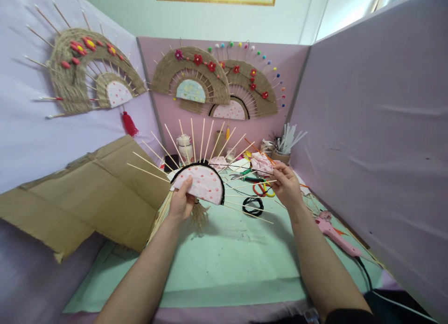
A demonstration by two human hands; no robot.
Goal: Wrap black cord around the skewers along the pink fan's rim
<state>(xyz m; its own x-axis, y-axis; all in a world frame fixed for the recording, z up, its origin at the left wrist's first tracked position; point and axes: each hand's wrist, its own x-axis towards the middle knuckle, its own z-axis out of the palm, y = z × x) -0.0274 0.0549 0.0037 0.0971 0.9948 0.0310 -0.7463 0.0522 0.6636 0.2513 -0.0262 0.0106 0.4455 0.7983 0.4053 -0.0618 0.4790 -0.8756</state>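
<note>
My left hand (181, 202) grips a half-round fan base (203, 180) by its lower left part, thumb on the front. The base has pink spotted cloth, a black cord edge and several thin wooden sticks (204, 137) fanning out from it. Below it hangs a frayed twine tassel (199, 217). Out to the right, my right hand (285, 182) pinches a black cord (245, 167), which runs taut to the top of the base. A coil of black cord (253, 206) lies on the table, behind the stick tips.
Scissors (263, 189), green-handled pliers (252, 178) and pink cloth (262, 163) lie beyond the coil. At right rests a pink glue gun (336, 235) with its cable. A cardboard sheet (87, 189) leans at left. Finished fans (192, 63) hang on the panels.
</note>
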